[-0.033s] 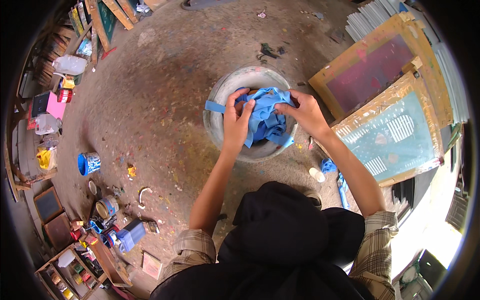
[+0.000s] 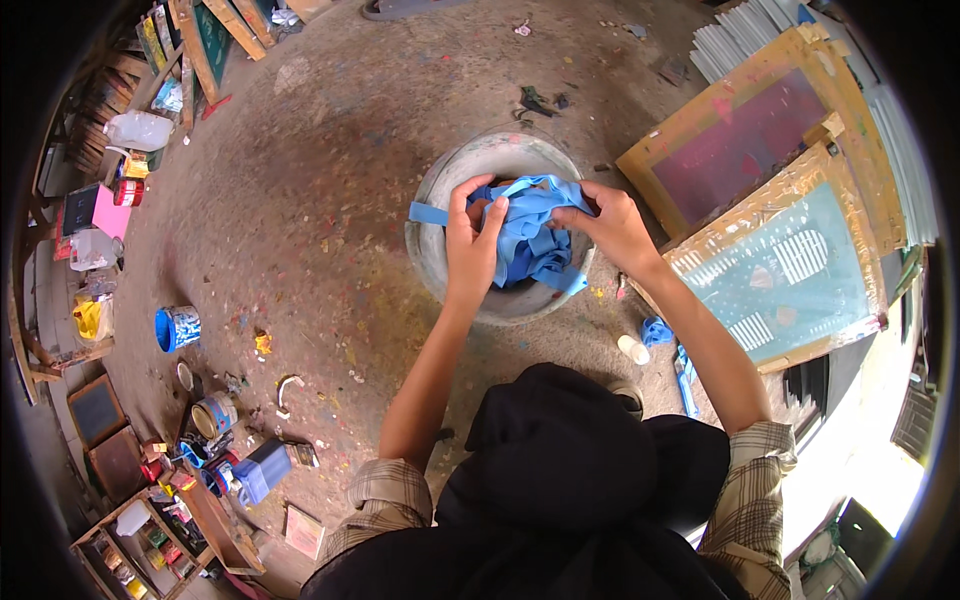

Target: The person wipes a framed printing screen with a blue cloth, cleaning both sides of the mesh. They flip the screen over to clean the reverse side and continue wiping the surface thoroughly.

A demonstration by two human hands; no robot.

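A bunch of light blue fabric strips [image 2: 530, 222] is held up between both hands over a round whitish tub [image 2: 432, 262]. My left hand [image 2: 470, 235] is closed on the left part of the bunch, its thumb pressed on the cloth. At the other side my right hand [image 2: 603, 222] pinches the cloth between thumb and fingers. One strip end pokes out to the left past my left wrist, over the tub's rim. Darker blue cloth [image 2: 524, 266] shows below, inside the tub. My hands and the bunch hide much of the tub's inside.
To the right lean wooden-framed screens, one with a teal mesh [image 2: 790, 270], one purplish [image 2: 740, 140]. By my right forearm lie a white bottle [image 2: 633, 349] and blue scraps [image 2: 656, 331]. At left stand a blue-stained bucket [image 2: 178, 328], a paint can [image 2: 214, 414] and a blue container [image 2: 262, 470].
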